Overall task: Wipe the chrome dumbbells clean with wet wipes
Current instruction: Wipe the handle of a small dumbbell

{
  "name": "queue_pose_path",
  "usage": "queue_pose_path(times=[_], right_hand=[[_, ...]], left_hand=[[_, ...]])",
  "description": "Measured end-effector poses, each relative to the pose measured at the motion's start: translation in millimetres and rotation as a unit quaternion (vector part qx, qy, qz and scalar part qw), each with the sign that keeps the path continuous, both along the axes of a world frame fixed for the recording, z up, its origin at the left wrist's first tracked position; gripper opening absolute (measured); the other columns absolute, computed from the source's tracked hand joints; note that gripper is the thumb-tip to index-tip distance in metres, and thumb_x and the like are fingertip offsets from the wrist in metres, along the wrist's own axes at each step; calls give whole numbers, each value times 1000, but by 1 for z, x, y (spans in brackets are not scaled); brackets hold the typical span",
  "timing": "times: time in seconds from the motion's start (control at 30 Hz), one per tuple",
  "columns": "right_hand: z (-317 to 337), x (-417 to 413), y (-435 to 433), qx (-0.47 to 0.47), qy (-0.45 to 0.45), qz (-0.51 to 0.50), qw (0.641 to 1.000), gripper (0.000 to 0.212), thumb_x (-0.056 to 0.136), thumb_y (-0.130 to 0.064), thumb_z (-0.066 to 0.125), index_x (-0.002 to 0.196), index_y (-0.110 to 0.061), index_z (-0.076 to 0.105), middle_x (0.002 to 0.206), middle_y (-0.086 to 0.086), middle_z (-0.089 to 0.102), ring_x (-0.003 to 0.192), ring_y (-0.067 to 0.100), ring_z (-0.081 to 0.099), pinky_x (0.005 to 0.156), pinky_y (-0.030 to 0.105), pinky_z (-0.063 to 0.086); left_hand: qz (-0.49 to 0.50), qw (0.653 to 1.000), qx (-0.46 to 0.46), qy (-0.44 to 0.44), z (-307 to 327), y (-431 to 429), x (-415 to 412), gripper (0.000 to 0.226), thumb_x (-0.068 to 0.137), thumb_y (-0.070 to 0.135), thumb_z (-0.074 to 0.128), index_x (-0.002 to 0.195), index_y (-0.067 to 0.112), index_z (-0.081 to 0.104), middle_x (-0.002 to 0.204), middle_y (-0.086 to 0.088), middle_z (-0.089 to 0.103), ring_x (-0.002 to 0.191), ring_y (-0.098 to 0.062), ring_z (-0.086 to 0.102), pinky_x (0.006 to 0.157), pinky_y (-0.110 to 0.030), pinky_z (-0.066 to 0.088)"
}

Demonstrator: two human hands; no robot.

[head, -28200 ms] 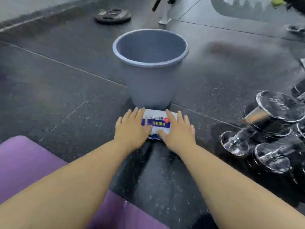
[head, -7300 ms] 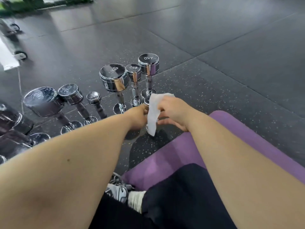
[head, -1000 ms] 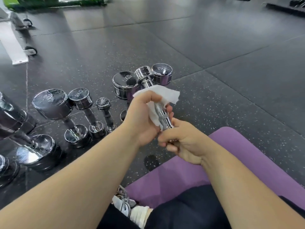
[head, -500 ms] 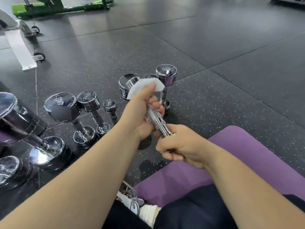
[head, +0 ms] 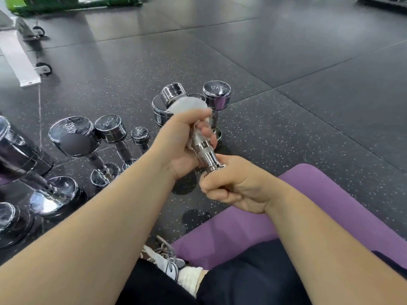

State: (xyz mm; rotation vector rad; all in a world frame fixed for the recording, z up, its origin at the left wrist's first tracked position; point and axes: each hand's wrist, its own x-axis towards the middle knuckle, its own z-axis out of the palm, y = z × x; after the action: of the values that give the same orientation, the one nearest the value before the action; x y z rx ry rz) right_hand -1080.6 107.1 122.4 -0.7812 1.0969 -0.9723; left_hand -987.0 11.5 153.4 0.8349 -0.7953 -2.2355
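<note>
The small chrome dumbbell (head: pixel 203 150) is lifted off the floor and held tilted between both hands, in front of the person's knees. Its lower head is hidden inside the right hand (head: pixel 235 186). That hand's grip is fully closed, with the fingers curled around the head. I judge that this keeps the dumbbell from turning while it is rubbed.

The left hand (head: pixel 180 142) has its grip wrapped around the upper part of the knurled handle, with the white wet wipe (head: pixel 187 106) between the palm and the metal. In this way the wipe can rub the handle when the hand twists or slides. The upper head (head: pixel 174 92) comes out above the wipe and is uncovered, so I think it is not being wiped at this moment.

The other dumbbells (head: pixel 110 128) stand upright, each on one head, on the dark rubber floor (head: pixel 286 128), to the left and just behind the hands. Standing like this probably stops them from rolling and leaves each handle easy to take. One of them is marked 2KG.

The person sits on a purple mat (head: pixel 330 194), near enough to reach them all.
</note>
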Motion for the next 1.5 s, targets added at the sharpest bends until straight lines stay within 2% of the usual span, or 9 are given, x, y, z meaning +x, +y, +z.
queue_pose_path(times=[0.17, 0.3, 0.53, 0.87, 1.03, 1.13, 1.23, 1.33, 1.5], right_hand=[[-1, -6, 2, 13, -61, -69, 996, 42, 78, -39, 74, 94, -10, 48, 66, 6, 56, 41, 8, 37, 36, 16, 13], [-5, -4, 0, 63, -46, -207, 975, 76, 82, -83, 28, 105, -13, 49, 65, 11, 53, 37, 15, 33, 33, 13, 14], [8, -2, -3, -25, -81, -251, 964, 82, 86, -81, 17, 97, -15, 63, 57, -2, 52, 39, 9, 42, 33, 13, 22], [3, -8, -10, -30, 40, -207, 977, 92, 87, -80, 4, 100, -16, 69, 63, -3, 55, 45, 8, 40, 35, 17, 22], [14, -26, -9, -24, 221, -274, 936, 80, 71, -89, 41, 115, -25, 60, 115, -5, 67, 113, 11, 58, 86, 32, 39], [37, -39, -7, -107, 67, -317, 940, 51, 75, -63, 62, 107, -24, 59, 114, -2, 69, 109, 17, 65, 93, 34, 45], [48, -44, 0, -147, -137, -361, 911, 8, 85, -18, 67, 85, -15, 60, 81, 4, 67, 66, 15, 67, 66, 26, 55], [52, -45, 4, -164, -198, -350, 901, 21, 90, -2, 51, 73, -15, 50, 64, 0, 49, 42, 5, 39, 48, 19, 37], [61, -35, 1, -184, -208, -284, 918, 22, 89, 1, 51, 72, -13, 52, 62, 1, 49, 44, 7, 41, 50, 20, 38]], left_hand=[[-56, 986, -53, 145, 15, -10, 12, 55, 92, 58, 40, 115, 9, 48, 90, -4, 53, 78, -17, 52, 77, -31, 41], [97, 991, -80, 39, 5, 10, -6, 65, 100, 60, 27, 114, 9, 63, 75, -1, 62, 66, -13, 56, 69, -28, 48], [54, 922, -347, -163, -11, 44, -22, 36, 103, 45, 36, 97, 11, 47, 60, 12, 61, 52, -9, 58, 53, -30, 52], [-11, 937, -302, -175, -27, 36, -20, 35, 101, 23, 53, 110, -11, 48, 63, -17, 61, 43, -27, 56, 38, -31, 47], [-35, 814, -469, -341, -27, 20, -3, 28, 91, 41, 64, 84, 14, 61, 69, 3, 65, 58, -7, 55, 62, -28, 48], [-156, 742, -530, -379, -21, 25, 5, 33, 89, 40, 65, 69, 18, 51, 52, 11, 55, 45, -1, 45, 52, -19, 42], [-288, 708, -540, -354, -21, 35, -3, 39, 88, 39, 67, 66, 15, 45, 46, 12, 44, 42, -4, 41, 50, -23, 41], [-303, 770, -479, -292, -19, 45, -11, 38, 86, 36, 71, 63, 18, 48, 50, 10, 40, 47, -9, 35, 49, -25, 32], [-305, 902, -290, -99, -10, 48, -6, 11, 83, 29, 72, 77, 20, 72, 76, 1, 69, 68, -10, 61, 63, -18, 49]])
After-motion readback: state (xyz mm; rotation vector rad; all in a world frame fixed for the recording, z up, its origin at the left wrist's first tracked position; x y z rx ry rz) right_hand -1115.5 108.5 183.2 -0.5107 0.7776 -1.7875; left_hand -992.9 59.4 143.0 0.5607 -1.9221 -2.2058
